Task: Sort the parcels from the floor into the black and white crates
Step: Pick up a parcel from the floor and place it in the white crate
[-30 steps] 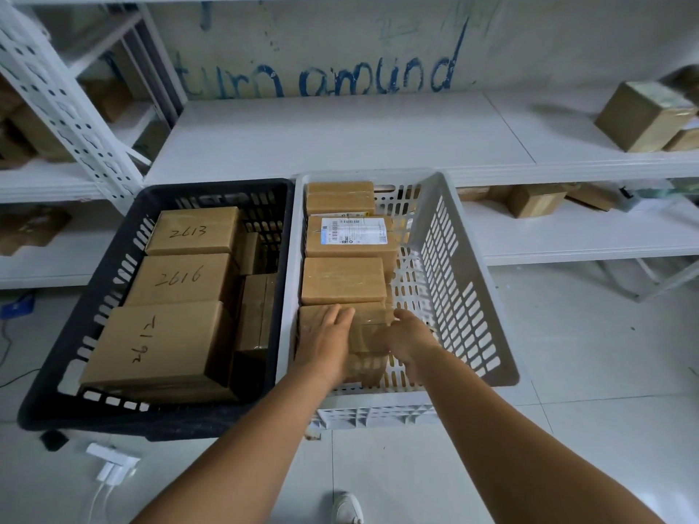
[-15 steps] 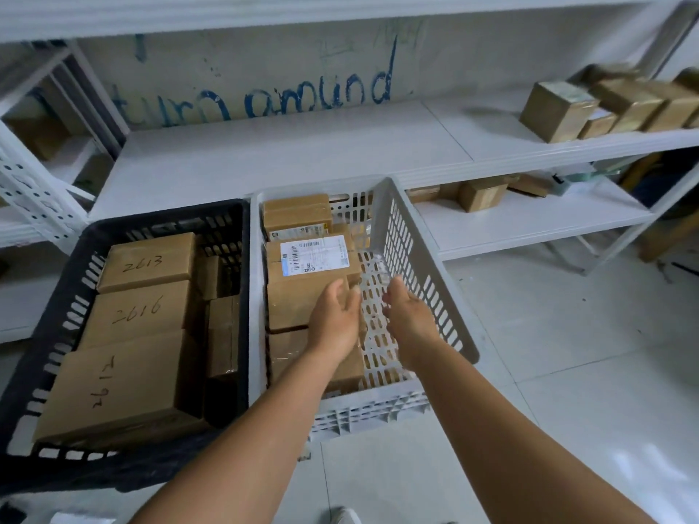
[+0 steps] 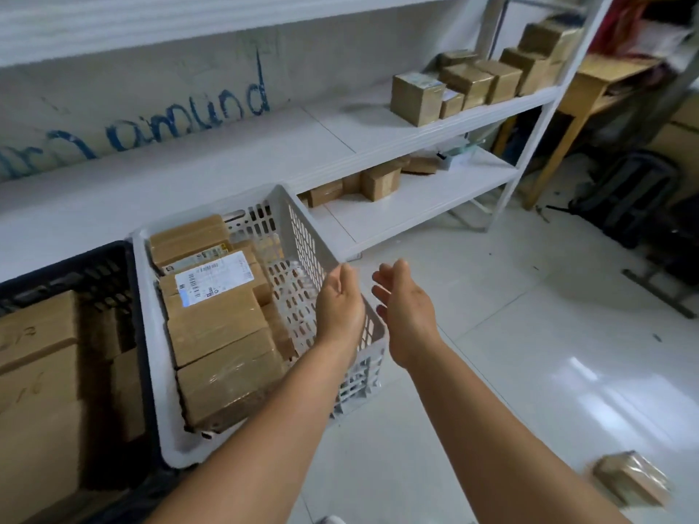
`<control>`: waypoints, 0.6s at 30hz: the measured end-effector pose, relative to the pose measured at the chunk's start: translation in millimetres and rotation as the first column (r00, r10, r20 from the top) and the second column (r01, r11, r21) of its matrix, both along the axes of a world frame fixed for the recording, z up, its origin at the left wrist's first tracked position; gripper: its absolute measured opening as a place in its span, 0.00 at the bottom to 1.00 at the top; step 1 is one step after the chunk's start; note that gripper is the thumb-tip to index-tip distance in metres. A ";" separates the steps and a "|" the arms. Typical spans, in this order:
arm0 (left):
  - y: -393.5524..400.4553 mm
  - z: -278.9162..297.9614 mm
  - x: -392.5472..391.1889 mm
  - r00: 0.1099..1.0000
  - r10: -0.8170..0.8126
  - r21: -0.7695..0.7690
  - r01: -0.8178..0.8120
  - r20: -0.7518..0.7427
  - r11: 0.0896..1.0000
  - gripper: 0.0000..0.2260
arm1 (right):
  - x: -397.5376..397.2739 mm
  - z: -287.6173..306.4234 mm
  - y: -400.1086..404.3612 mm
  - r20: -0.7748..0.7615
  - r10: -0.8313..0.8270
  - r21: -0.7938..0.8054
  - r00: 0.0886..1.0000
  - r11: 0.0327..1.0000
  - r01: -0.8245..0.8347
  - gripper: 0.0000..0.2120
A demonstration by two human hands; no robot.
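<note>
Taped parcel (image 3: 631, 481) on floor, near right. Left hand (image 3: 339, 302) over white crate (image 3: 302, 236) right rim, right hand (image 3: 406, 304) just beside; both grips loose, holding nothing. Black crate (image 3: 94, 262) left, both packed with parcels.

wall (image 3: 159, 88): blue hand-painted letters, the readable part is "amund"; the letters to the left of it are cut off by the picture edge.
labelled parcel (image 3: 212, 293) in the white crate (image 3: 302, 236): a white shipping label with a barcode; the print is too small to read.
parcels in the black crate (image 3: 94, 259): handwritten dark numbers on the brown tops; only "16" (image 3: 32, 389) can be made out, the others are blurred.
</note>
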State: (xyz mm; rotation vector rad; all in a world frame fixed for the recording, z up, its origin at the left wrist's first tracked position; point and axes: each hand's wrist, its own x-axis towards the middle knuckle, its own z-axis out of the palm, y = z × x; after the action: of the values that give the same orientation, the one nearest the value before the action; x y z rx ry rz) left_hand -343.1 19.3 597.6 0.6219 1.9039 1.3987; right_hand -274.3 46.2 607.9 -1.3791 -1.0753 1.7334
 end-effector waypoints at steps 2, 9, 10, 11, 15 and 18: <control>9.0 -2.3 23.8 0.999 -0.045 0.008 0.045 0.016 0.999 0.20 | 25.7 0.4 3.8 -0.001 -0.063 -0.011 0.998 0.998 0.063 0.15; 29.9 -18.8 137.9 0.980 -0.199 -0.026 0.200 0.028 0.979 0.20 | 149.9 -11.7 16.1 -0.004 -0.252 -0.049 0.968 0.967 0.251 0.22; 32.3 -21.7 159.4 0.973 -0.229 -0.039 0.230 0.029 0.972 0.21 | 172.5 -14.9 17.3 -0.003 -0.277 -0.053 0.961 0.960 0.276 0.22; 34.3 -24.4 181.7 0.965 -0.261 -0.053 0.263 0.032 0.963 0.21 | 195.7 -18.4 18.0 -0.002 -0.302 -0.061 0.953 0.952 0.302 0.22; 41.1 -33.2 273.9 0.928 -0.352 -0.071 0.361 0.118 0.930 0.18 | 292.5 -36.5 17.5 0.041 -0.412 -0.103 0.910 0.904 0.414 0.18; 45.6 -41.2 340.8 0.887 -0.423 -0.086 0.443 0.183 0.892 0.13 | 363.1 -49.9 16.9 0.076 -0.487 -0.138 0.870 0.859 0.493 0.15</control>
State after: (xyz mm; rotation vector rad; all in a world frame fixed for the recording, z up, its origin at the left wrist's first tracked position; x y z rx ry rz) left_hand -2.4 64.9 556.4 0.7917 1.5853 1.0000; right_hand 88.8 63.1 558.0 -1.6186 -0.5409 1.4310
